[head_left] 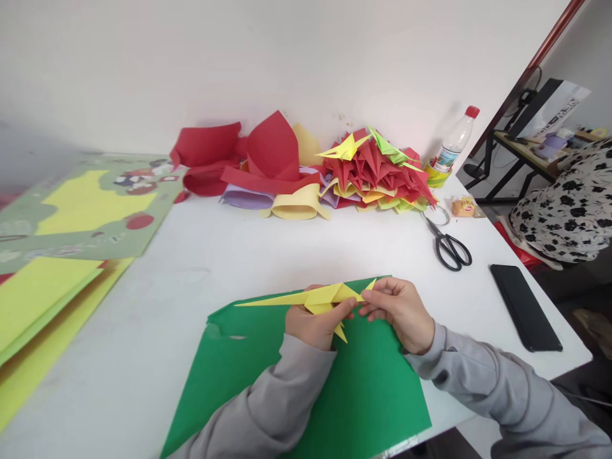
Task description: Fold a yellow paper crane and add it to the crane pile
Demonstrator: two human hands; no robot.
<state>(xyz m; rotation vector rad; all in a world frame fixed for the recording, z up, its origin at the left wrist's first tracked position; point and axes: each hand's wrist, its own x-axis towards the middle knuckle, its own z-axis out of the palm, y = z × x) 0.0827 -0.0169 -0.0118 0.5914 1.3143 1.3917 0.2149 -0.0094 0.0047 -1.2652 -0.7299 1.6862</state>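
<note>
A folded yellow paper crane is held above a green paper sheet that lies on the white table. My left hand is closed round the crane's body from below. My right hand pinches the crane's right tip between thumb and fingers. One long yellow point sticks out to the left, past my left hand.
A heap of folded red, yellow and green cranes and curled paper sheets lies by the wall. Black scissors, a phone, a bottle and a small snack are at the right. Yellow sheets lie left.
</note>
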